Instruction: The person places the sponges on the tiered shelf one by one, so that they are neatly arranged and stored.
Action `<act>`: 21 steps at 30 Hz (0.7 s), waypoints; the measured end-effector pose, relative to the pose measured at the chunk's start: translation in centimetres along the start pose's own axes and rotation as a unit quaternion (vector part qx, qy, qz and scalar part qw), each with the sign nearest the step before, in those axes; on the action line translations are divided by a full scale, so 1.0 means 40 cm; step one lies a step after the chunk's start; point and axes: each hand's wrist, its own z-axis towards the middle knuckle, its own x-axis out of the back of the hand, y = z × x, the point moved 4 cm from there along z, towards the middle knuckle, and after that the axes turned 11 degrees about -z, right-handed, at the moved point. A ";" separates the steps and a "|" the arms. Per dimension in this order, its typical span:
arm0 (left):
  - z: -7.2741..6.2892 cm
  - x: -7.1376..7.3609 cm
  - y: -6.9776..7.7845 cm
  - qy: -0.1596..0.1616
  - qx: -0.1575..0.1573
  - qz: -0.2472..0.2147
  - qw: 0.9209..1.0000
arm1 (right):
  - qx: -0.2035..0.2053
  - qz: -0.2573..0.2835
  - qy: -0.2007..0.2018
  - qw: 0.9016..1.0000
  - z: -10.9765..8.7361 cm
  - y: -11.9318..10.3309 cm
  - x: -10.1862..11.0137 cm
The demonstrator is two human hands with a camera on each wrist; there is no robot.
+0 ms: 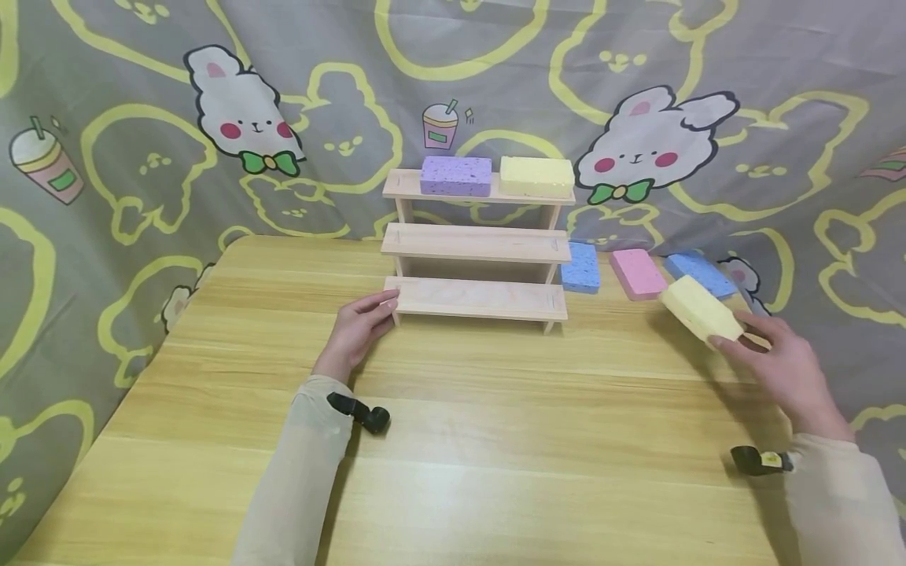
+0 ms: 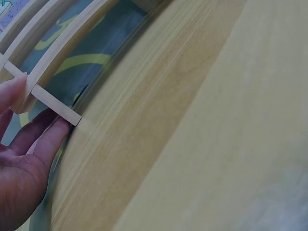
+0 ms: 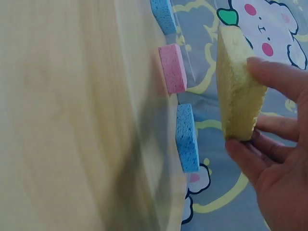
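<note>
1. Spreading across the foreground, a pale wood-grain tabletop [image 1: 453, 479] lies beneath two beige sleeves [image 1: 297, 464], each with a small black device [image 1: 364, 414] at the cuff.
2. Beyond the right cuff, the right hand [image 1: 789, 365] pinches a pale yellow block-shaped sponge [image 1: 701, 310] between thumb and fingers, its grip spread to the block's width. This sponge is raised off the tabletop, tilted, toward the far right.
3. Thumb and fingers of the left hand [image 1: 357, 330] narrowly grip the left end of the lowest shelf on a three-tiered pale wooden rack [image 1: 474, 299].
4. Past the held sponge, three rectangular sponges lie near the rear edge: a speckled blue sponge [image 1: 702, 273] at right, a pink sponge [image 1: 638, 275] between, and another blue sponge [image 1: 582, 269] just beside the rack.
5. On the top shelf sit a speckled purple sponge [image 1: 456, 177] and, to its right, a second yellow sponge [image 1: 536, 177].
6. Farthest back hangs a grey fabric curtain [image 1: 333, 39] printed with yellow outlines and white rabbits.
</note>
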 end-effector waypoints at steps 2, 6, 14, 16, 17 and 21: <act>-0.002 0.002 0.000 0.003 -0.001 -0.001 1.000 | 0.003 0.014 0.000 1.000 0.007 -0.011 -0.003; -0.005 0.007 -0.001 0.005 -0.001 -0.002 1.000 | 0.020 0.016 -0.002 1.000 0.022 -0.036 -0.011; -0.001 -0.002 -0.002 -0.003 -0.012 -0.005 1.000 | 0.065 0.061 0.034 0.995 0.030 -0.090 -0.014; -0.001 -0.003 -0.002 -0.002 -0.012 -0.003 1.000 | 0.073 0.066 0.039 0.994 0.029 -0.105 -0.011; -0.001 -0.003 -0.002 -0.002 -0.013 -0.002 1.000 | 0.077 0.067 0.041 0.994 0.030 -0.112 -0.010; 0.001 -0.003 -0.001 -0.001 -0.012 0.004 1.000 | 0.086 0.081 0.048 0.992 0.035 -0.135 -0.011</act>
